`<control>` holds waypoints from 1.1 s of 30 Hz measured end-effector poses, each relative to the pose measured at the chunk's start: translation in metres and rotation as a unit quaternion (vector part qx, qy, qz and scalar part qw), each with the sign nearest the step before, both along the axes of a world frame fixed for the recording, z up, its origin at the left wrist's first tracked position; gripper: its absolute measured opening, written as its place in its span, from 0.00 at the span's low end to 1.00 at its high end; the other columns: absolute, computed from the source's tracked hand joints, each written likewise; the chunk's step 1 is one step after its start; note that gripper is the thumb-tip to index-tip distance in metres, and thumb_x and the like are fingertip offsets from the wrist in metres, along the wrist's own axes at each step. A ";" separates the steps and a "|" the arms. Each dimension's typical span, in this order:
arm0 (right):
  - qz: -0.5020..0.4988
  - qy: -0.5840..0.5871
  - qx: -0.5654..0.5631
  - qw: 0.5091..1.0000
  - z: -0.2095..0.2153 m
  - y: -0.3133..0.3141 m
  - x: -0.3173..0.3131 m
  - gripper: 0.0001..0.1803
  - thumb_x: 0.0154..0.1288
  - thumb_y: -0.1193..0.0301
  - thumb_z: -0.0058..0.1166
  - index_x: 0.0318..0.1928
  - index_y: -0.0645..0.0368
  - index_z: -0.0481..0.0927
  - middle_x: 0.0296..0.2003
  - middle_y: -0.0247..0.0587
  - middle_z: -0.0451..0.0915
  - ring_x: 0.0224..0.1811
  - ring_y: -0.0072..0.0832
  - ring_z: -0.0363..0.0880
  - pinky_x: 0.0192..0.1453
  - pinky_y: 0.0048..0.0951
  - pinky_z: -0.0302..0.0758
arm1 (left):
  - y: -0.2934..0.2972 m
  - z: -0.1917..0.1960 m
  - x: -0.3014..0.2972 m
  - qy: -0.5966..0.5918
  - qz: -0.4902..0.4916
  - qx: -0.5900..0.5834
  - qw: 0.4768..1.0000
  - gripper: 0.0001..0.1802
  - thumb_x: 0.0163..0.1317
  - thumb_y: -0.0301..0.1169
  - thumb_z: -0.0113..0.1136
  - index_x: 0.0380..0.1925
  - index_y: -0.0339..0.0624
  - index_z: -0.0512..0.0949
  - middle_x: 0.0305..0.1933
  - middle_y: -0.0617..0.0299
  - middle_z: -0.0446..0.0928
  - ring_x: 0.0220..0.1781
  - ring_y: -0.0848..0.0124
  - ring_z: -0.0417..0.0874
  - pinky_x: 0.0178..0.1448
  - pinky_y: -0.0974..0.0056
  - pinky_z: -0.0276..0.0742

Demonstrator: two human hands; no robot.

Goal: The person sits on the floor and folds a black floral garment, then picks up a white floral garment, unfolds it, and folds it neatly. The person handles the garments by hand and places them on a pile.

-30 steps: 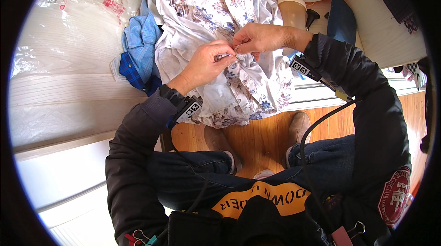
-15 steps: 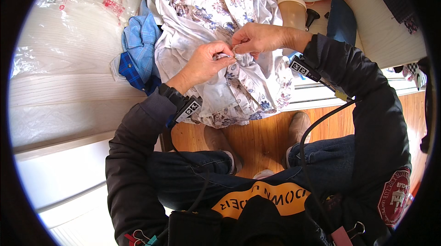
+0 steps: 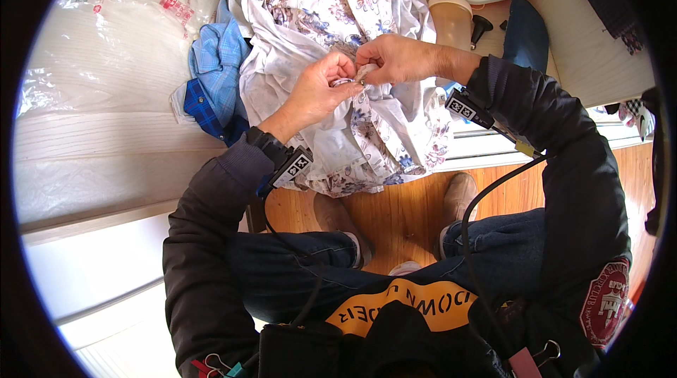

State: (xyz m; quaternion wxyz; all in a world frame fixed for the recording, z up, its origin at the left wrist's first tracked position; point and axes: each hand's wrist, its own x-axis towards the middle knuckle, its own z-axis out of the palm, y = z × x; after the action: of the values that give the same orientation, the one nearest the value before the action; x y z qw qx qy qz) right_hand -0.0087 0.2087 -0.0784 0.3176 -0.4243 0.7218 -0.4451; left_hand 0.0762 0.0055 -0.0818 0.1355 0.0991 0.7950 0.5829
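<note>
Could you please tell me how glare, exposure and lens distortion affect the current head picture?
In the head view, glare streaks the clear plastic sheet; the white surface at lower left is nearly washed out; the fisheye leaves a black rim; the left hand and right hand look fairly sharp, though the pinched detail of the pale floral cloth is too small to read.

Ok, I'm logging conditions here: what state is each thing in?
Left hand, pinching cloth
Right hand, pinching cloth
Floral cloth, rumpled, partly overhanging the edge
Blue plaid cloth, crumpled
Clear plastic sheet, spread, wrinkled
Tan container, apparently lidded
Shoes, worn
</note>
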 end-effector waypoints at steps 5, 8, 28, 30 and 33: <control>-0.027 0.039 -0.025 0.999 -0.003 -0.001 0.003 0.10 0.57 0.71 0.59 0.37 0.64 0.78 0.22 0.31 0.73 0.26 0.16 0.69 0.32 0.25 0.70 | 0.001 0.000 0.001 0.015 0.016 -0.040 0.999 0.10 0.59 0.19 0.64 0.39 0.36 0.75 0.37 0.66 0.78 0.40 0.81 0.78 0.45 0.74 0.75; -0.043 0.085 -0.014 0.995 -0.005 -0.002 0.005 0.13 0.54 0.68 0.60 0.36 0.65 0.79 0.27 0.43 0.81 0.30 0.28 0.78 0.36 0.30 0.75 | 0.000 -0.002 0.001 0.012 0.024 -0.087 0.996 0.09 0.59 0.19 0.63 0.40 0.34 0.76 0.38 0.64 0.80 0.40 0.80 0.78 0.45 0.74 0.76; -0.054 0.305 -0.166 0.936 -0.028 -0.009 0.013 0.08 0.57 0.75 0.55 0.37 0.63 0.73 0.29 0.52 0.78 0.34 0.50 0.79 0.37 0.42 0.75 | 0.007 -0.001 0.004 0.067 0.083 -0.100 0.989 0.05 0.59 0.25 0.62 0.33 0.35 0.77 0.30 0.61 0.80 0.32 0.77 0.77 0.39 0.69 0.74; -0.064 0.311 -0.165 0.934 -0.028 -0.010 0.016 0.09 0.57 0.75 0.54 0.38 0.63 0.72 0.30 0.53 0.78 0.35 0.52 0.79 0.38 0.45 0.76 | 0.008 0.003 0.005 0.098 0.078 -0.141 0.982 0.04 0.60 0.23 0.61 0.34 0.35 0.76 0.32 0.62 0.80 0.34 0.78 0.77 0.39 0.71 0.73; -0.085 0.308 -0.145 0.937 -0.026 -0.011 0.019 0.10 0.57 0.75 0.54 0.39 0.63 0.72 0.30 0.54 0.78 0.35 0.51 0.79 0.38 0.45 0.76 | 0.011 0.007 0.006 0.120 0.092 -0.168 0.974 0.04 0.61 0.22 0.59 0.34 0.34 0.75 0.32 0.60 0.80 0.35 0.77 0.78 0.40 0.70 0.73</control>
State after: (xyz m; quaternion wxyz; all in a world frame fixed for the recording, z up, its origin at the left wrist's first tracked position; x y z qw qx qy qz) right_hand 0.0106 0.1978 -0.1048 -0.0240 -0.5194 0.7449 -0.4180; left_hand 0.0823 0.0164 -0.0747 -0.0004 0.0700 0.8978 0.4349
